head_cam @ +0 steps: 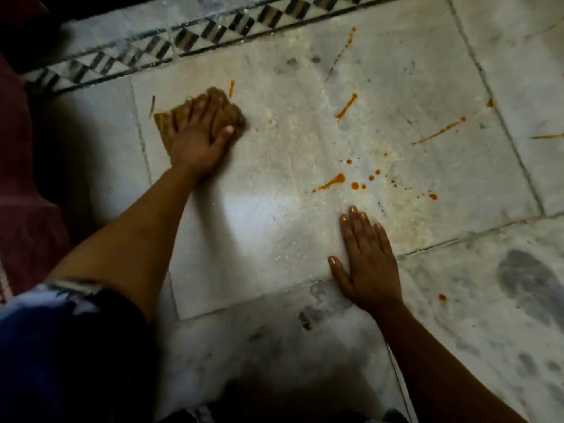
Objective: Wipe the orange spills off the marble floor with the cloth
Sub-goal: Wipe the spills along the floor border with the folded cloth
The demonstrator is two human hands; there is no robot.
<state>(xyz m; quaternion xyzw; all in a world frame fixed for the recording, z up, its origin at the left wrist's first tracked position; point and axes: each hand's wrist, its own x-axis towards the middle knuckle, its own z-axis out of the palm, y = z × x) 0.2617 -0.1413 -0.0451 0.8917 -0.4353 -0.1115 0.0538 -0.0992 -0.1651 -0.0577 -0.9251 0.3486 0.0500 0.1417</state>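
Observation:
My left hand (pixel 195 138) presses flat on a folded brown-orange cloth (pixel 235 116) at the upper left of the pale marble slab (pixel 274 178); its fingers are spread over the cloth. My right hand (pixel 367 264) rests flat on the floor at the slab's lower right edge, fingers straight, holding nothing. Orange drops and a short streak (pixel 337 179) lie just above my right hand. Longer orange streaks (pixel 439 131) run across the slab's right side, one small streak (pixel 231 88) sits right beside the cloth, and a lone drop (pixel 442 297) lies on the tile to the right.
A black-and-white patterned border strip (pixel 189 38) crosses the top of the floor. Dark red fabric (pixel 18 209) lies along the left edge. My blue patterned sleeve (pixel 61 346) fills the lower left. A dark footprint-like smudge (pixel 525 279) marks the right tile.

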